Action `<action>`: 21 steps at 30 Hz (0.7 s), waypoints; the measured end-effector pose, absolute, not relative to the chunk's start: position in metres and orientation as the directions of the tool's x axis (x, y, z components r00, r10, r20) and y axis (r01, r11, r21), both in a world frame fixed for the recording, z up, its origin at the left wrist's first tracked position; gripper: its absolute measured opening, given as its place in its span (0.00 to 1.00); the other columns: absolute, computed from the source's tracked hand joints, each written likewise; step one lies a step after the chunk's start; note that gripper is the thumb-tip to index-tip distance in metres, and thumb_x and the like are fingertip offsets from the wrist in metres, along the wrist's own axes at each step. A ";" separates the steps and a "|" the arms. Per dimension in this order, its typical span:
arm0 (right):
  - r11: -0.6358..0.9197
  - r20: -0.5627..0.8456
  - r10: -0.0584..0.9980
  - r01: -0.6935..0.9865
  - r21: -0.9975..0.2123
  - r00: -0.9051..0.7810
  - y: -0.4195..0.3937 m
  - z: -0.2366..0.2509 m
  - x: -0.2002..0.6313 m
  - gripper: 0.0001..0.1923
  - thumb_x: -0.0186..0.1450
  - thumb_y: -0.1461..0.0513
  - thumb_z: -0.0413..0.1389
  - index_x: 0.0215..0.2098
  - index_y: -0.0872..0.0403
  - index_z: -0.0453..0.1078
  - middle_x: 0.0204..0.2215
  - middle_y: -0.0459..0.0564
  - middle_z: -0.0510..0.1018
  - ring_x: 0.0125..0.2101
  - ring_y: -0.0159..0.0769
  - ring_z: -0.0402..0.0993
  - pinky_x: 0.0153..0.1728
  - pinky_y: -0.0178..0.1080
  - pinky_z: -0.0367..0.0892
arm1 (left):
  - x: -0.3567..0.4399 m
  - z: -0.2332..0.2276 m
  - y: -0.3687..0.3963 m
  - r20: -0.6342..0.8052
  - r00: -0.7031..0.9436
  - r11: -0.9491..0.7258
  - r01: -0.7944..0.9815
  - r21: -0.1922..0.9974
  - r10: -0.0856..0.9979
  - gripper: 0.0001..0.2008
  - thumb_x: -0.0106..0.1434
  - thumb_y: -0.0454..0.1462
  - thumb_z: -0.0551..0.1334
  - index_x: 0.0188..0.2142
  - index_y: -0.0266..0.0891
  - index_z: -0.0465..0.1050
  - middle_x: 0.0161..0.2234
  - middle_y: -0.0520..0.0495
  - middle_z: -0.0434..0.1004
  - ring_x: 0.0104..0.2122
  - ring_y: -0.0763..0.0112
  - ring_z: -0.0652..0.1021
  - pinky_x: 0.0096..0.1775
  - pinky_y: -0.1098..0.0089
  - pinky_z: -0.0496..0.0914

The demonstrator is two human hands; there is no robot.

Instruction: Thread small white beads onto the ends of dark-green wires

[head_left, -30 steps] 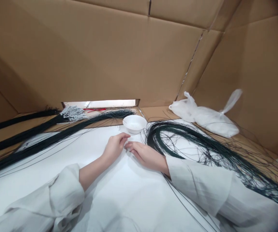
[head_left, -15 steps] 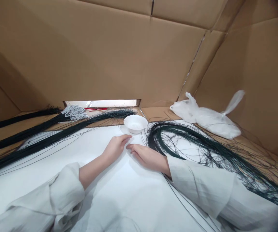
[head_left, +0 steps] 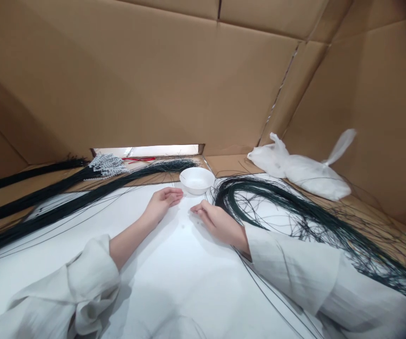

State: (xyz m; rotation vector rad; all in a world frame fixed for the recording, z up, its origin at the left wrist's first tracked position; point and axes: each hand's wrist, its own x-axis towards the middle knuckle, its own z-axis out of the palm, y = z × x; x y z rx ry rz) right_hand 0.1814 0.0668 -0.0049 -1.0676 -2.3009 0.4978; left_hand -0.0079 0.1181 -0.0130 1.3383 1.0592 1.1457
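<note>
My left hand [head_left: 162,202] is over the white work surface [head_left: 160,278], just left of a white bowl [head_left: 197,181]. Its fingers reach out flat, the thumb slightly apart below them, and nothing shows in it. Across from it, in front of the bowl, my right hand [head_left: 219,223] is closed in a pinch. Whatever its fingertips hold is too small or hidden to make out. A few tiny pale specks [head_left: 183,226] lie on the surface between the hands. Thin dark strands [head_left: 259,282] run out below my right wrist toward the front edge.
A looped bundle of dark green strands [head_left: 280,190] spreads along the right. More dark bundles [head_left: 65,207] lie at the left, one with white beaded ends [head_left: 107,165]. A red item [head_left: 139,159], a knotted white plastic bag [head_left: 318,176] and cardboard walls [head_left: 153,80] with a slot stand behind.
My left hand has moved left and slightly up, away from my right fingertips. My right hand has shifted slightly up and right, so a gap now separates the hands.
</note>
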 end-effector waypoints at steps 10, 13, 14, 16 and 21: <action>0.591 0.308 0.787 0.512 -0.623 -0.534 0.076 -0.009 0.181 0.07 0.67 0.63 0.40 0.34 0.54 0.57 0.44 0.57 0.73 0.43 0.36 0.71 0.42 0.39 0.64 | -0.010 -0.018 0.118 0.196 -0.028 -0.186 0.212 0.959 0.980 0.11 0.59 0.39 0.51 0.35 0.34 0.65 0.28 0.45 0.73 0.27 0.71 0.76 0.32 0.69 0.71; 0.585 0.333 0.791 0.477 -0.656 -0.513 0.076 -0.008 0.180 0.07 0.67 0.63 0.40 0.34 0.54 0.57 0.45 0.57 0.73 0.44 0.35 0.71 0.42 0.38 0.64 | -0.009 -0.009 0.105 0.273 0.005 -0.255 0.375 0.891 0.962 0.11 0.61 0.38 0.48 0.36 0.37 0.65 0.25 0.51 0.69 0.21 0.75 0.71 0.26 0.73 0.66; 0.579 0.348 0.800 0.474 -0.663 -0.489 0.075 -0.007 0.181 0.07 0.67 0.62 0.40 0.35 0.54 0.57 0.44 0.56 0.73 0.43 0.35 0.71 0.42 0.37 0.64 | -0.009 -0.007 0.101 0.292 0.023 -0.272 0.431 0.860 0.956 0.11 0.61 0.37 0.47 0.36 0.38 0.66 0.24 0.52 0.68 0.20 0.75 0.69 0.25 0.74 0.64; 0.568 0.373 0.815 0.482 -0.667 -0.445 0.073 -0.006 0.182 0.07 0.67 0.62 0.40 0.35 0.54 0.58 0.41 0.54 0.75 0.42 0.34 0.72 0.40 0.36 0.64 | -0.010 -0.005 0.093 0.310 0.053 -0.289 0.536 0.793 0.949 0.11 0.60 0.35 0.46 0.36 0.39 0.65 0.22 0.53 0.66 0.21 0.74 0.68 0.25 0.74 0.61; 0.585 0.393 0.808 0.519 -0.623 -0.439 0.067 -0.001 0.184 0.06 0.66 0.64 0.42 0.33 0.54 0.60 0.31 0.49 0.76 0.31 0.32 0.73 0.34 0.33 0.64 | -0.014 -0.005 0.092 0.264 0.092 -0.240 0.758 0.607 0.960 0.12 0.59 0.33 0.44 0.38 0.38 0.62 0.22 0.50 0.68 0.22 0.68 0.70 0.26 0.71 0.61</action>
